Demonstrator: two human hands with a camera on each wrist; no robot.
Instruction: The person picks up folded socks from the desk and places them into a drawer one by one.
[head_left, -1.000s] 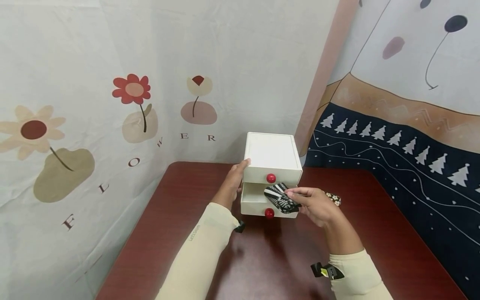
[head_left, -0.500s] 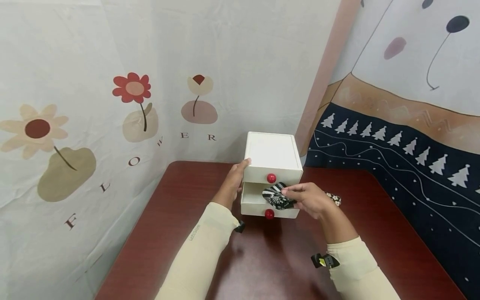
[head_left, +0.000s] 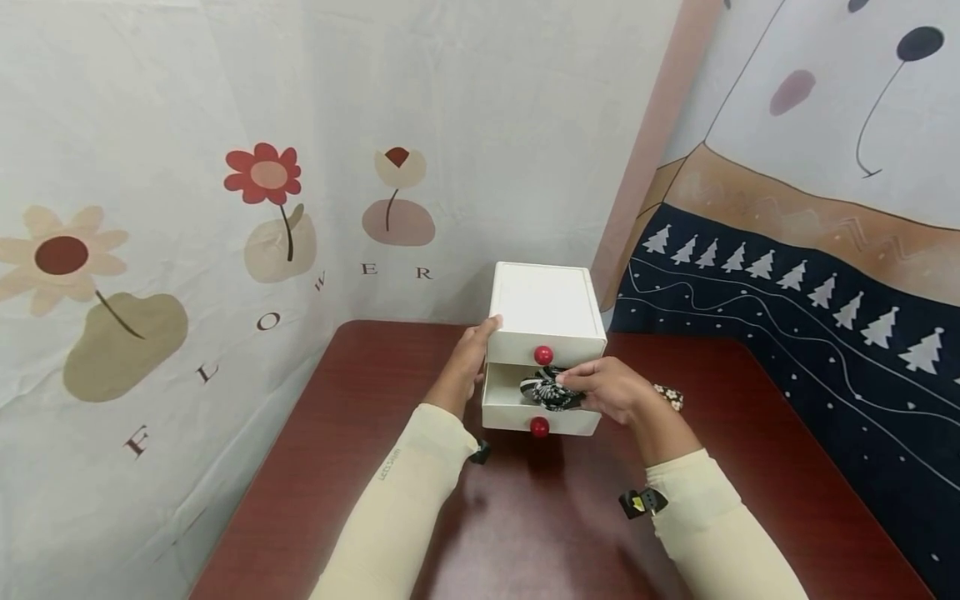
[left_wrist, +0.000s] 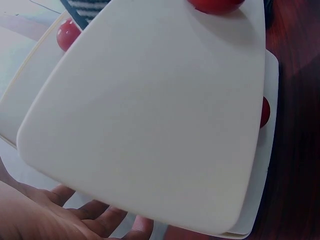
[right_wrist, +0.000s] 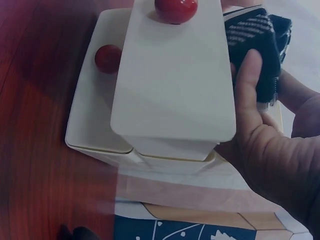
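Note:
A small white drawer cabinet [head_left: 543, 298] with red knobs stands on the table, its middle drawer [head_left: 570, 423] pulled out. Against the cabinet's left side rests my left hand [head_left: 467, 358], thumb at the top edge. In the left wrist view its fingers [left_wrist: 107, 220] lie along the side, partly hidden behind the drawer front. My right hand [head_left: 617, 390] pinches a folded black-and-white patterned cloth [head_left: 553, 396] over the pulled-out drawer, below the top drawer's knob [head_left: 543, 355]. The right wrist view shows the thumb pressed on the cloth [right_wrist: 260, 42].
A floral-patterned cloth item [head_left: 670, 397] lies on the table to the right of the cabinet, partly behind my right hand. The bottom drawer [right_wrist: 92, 115] sits behind the pulled-out one. Printed fabric walls [head_left: 465, 167] stand behind the dark red table [head_left: 360, 400].
My right hand has moved left and inward with the cloth, bringing it further over the pulled-out drawer. The left hand has stayed at the cabinet's side.

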